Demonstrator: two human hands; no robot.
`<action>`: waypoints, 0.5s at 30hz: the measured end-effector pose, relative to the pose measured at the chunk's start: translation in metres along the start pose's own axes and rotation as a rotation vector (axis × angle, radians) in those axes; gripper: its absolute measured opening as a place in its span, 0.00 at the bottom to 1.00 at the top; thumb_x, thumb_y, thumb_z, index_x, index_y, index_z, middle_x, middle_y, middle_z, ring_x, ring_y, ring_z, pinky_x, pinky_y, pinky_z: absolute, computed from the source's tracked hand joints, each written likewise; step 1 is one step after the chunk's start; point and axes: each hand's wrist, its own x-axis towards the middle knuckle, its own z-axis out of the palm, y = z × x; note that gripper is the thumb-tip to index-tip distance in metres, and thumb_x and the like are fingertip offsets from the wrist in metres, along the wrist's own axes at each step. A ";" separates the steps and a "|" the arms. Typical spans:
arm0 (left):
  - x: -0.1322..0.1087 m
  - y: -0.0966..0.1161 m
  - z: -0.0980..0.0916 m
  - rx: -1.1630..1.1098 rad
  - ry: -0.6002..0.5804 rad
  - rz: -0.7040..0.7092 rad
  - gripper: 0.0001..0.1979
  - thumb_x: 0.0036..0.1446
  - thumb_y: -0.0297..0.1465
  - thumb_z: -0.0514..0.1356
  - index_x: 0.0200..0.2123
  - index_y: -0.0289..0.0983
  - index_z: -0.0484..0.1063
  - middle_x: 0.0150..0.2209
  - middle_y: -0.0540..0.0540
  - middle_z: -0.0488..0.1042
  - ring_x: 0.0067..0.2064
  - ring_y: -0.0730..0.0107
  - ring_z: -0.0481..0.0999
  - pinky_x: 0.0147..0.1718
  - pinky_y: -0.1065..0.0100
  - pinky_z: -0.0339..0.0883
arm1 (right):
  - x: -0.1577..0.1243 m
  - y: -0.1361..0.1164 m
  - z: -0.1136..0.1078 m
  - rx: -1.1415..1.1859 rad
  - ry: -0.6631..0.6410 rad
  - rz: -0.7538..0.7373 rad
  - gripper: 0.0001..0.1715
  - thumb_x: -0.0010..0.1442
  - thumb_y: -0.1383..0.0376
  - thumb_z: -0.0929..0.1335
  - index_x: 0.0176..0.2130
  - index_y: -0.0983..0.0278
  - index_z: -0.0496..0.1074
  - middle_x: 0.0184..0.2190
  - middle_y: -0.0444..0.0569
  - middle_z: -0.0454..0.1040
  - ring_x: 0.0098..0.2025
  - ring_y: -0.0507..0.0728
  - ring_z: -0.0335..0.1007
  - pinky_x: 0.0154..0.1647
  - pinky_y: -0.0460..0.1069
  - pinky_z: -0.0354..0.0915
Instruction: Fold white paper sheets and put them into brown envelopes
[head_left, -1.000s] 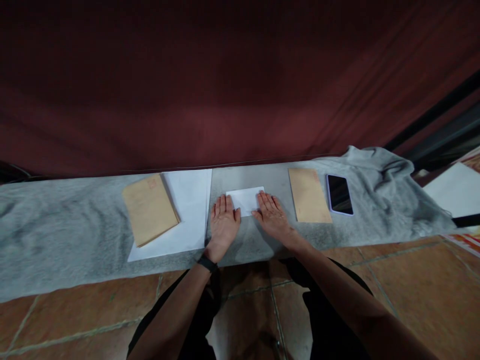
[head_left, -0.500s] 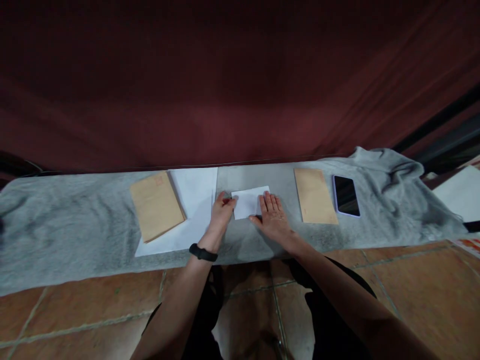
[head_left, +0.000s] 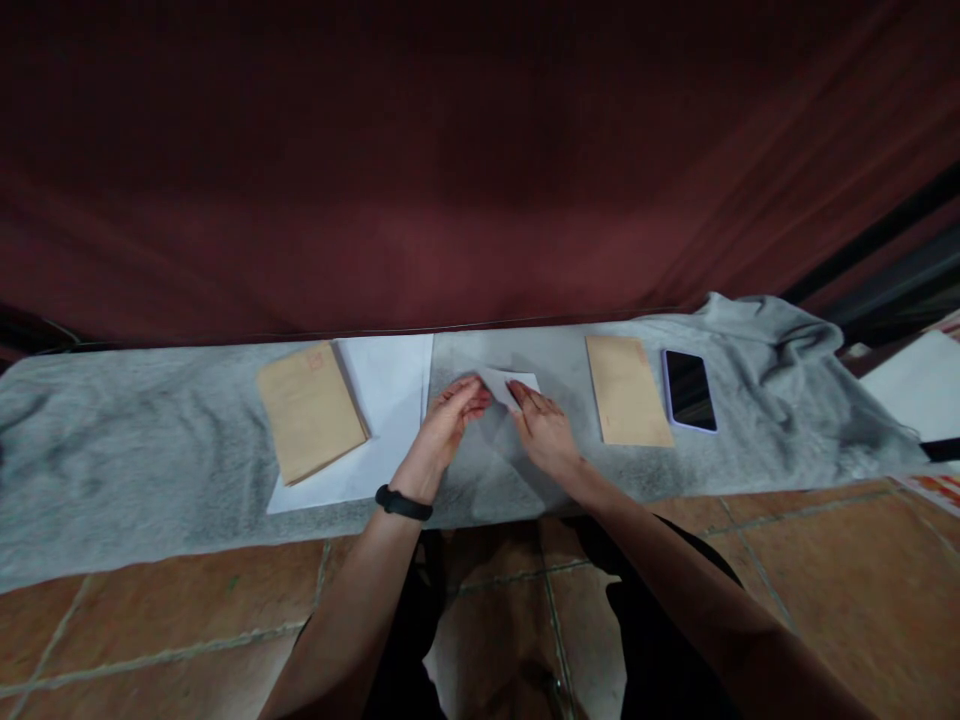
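Observation:
A small folded white paper is tilted up off the grey cloth between my two hands. My right hand grips its right part, fingers bent over it. At the paper's left edge is my left hand, with a black band on the wrist; its fingers are curled and close together, and the paper's corner meets the fingertips. Left of my hands lie large white sheets, partly under a stack of brown envelopes. A single brown envelope lies to the right of my right hand.
A phone with a pale purple edge lies beyond the single envelope. The grey cloth covers a long narrow surface and bunches up at the right. A dark red curtain hangs behind; brown floor tiles show in front.
The white paper was flat under my spread right hand; now it is lifted and tilted. My right hand has closed on it, and my left hand has turned at its left edge.

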 end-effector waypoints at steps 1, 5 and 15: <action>-0.001 0.001 0.002 -0.020 -0.013 -0.023 0.23 0.56 0.45 0.65 0.49 0.36 0.77 0.46 0.39 0.81 0.46 0.62 0.80 0.42 0.65 0.74 | 0.003 0.000 -0.003 0.145 0.044 0.044 0.32 0.75 0.55 0.52 0.67 0.67 0.66 0.63 0.57 0.73 0.63 0.62 0.69 0.65 0.57 0.64; -0.008 -0.006 0.013 -0.053 -0.080 -0.097 0.26 0.58 0.47 0.65 0.54 0.38 0.74 0.52 0.38 0.79 0.49 0.60 0.80 0.44 0.62 0.76 | 0.012 0.001 -0.003 0.764 0.181 0.292 0.40 0.73 0.44 0.52 0.56 0.68 0.74 0.48 0.57 0.82 0.50 0.62 0.78 0.53 0.56 0.73; 0.010 -0.030 -0.007 0.330 0.103 0.057 0.41 0.47 0.27 0.65 0.67 0.38 0.62 0.32 0.52 0.78 0.30 0.70 0.76 0.31 0.70 0.70 | 0.013 0.029 0.011 1.087 0.311 0.545 0.23 0.53 0.52 0.71 0.43 0.63 0.76 0.40 0.52 0.81 0.40 0.61 0.77 0.38 0.54 0.74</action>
